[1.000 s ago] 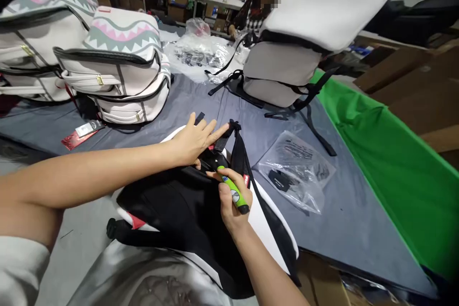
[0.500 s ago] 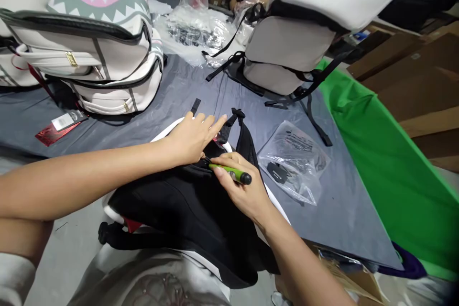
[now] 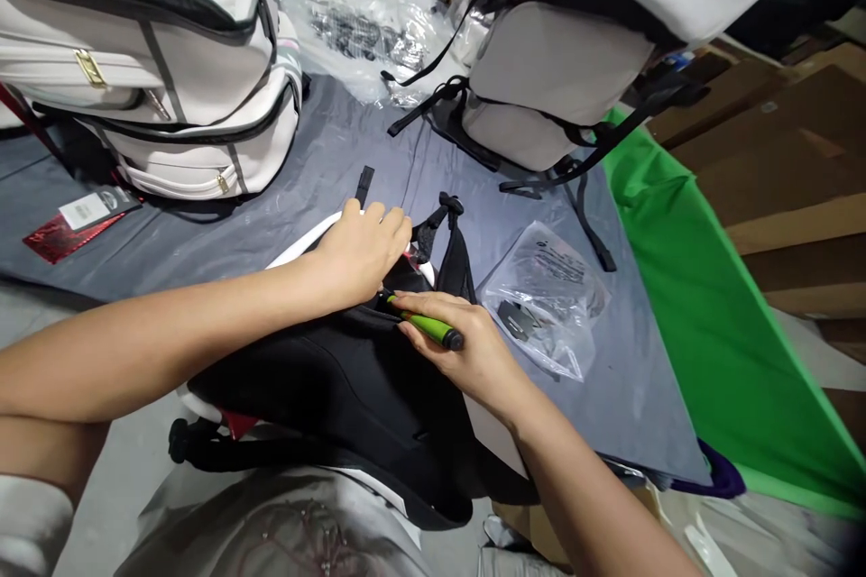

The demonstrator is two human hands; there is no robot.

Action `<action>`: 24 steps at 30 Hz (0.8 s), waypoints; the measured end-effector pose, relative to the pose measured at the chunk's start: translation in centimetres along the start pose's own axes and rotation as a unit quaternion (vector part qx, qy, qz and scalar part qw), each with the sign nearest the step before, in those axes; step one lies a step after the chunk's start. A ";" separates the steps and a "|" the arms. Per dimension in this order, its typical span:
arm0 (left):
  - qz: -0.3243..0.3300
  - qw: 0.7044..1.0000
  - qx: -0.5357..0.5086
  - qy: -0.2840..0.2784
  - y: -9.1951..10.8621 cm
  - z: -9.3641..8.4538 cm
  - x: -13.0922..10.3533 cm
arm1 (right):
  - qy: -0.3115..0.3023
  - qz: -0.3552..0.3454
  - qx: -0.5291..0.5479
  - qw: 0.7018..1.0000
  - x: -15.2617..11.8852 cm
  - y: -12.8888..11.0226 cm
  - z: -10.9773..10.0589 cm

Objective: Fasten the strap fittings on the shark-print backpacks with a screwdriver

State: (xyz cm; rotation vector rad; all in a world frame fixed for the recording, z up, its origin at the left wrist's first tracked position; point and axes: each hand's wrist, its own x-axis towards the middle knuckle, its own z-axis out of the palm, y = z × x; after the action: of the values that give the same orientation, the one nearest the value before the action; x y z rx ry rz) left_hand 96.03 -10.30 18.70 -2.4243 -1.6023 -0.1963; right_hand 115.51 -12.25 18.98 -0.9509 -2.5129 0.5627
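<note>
A black backpack (image 3: 325, 370) with white edging lies at the table's near edge and over my lap. My left hand (image 3: 362, 252) is closed on its upper part, fingers curled over the fabric; the fingertips are partly hidden. Close beside it, my right hand (image 3: 466, 343) grips a slim green-handled tool (image 3: 429, 327) with a black end cap. The tool's front end points into a fold of the black fabric by my left fingers, so its tip is hidden. A black strap with a buckle (image 3: 450, 203) rises just beyond both hands.
White backpacks (image 3: 196, 63) with a zigzag pattern are stacked at the left, a tag (image 3: 87, 207) beside them. A pale backpack (image 3: 555, 63) stands at the back right. A clear plastic bag (image 3: 541, 297) lies right of my hands. Green cloth (image 3: 710, 288) and cardboard boxes (image 3: 778, 144) border the table.
The green tool has gone a little further toward the fabric fold, and my right hand has shifted with it. My left fingers are more curled. The view has tilted slightly.
</note>
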 end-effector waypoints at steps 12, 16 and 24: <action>0.000 0.999 -0.019 0.026 -0.2 0.8 -0.2 | -0.052 0.011 -0.002 0.999 0.8 -0.2 -0.6; 0.004 0.999 -0.025 0.042 -0.3 1.0 -0.2 | -0.058 0.016 0.016 0.998 0.9 -0.3 -0.6; -0.007 0.999 -0.025 0.027 -0.3 1.3 -0.2 | -0.073 0.017 0.016 0.997 1.3 -0.5 -0.8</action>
State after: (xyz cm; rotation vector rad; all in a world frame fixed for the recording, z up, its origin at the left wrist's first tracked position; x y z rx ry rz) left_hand 95.65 -9.97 17.42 -2.4240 -1.6102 -0.3058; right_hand 114.75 -11.57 20.19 -0.9753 -2.6113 0.7038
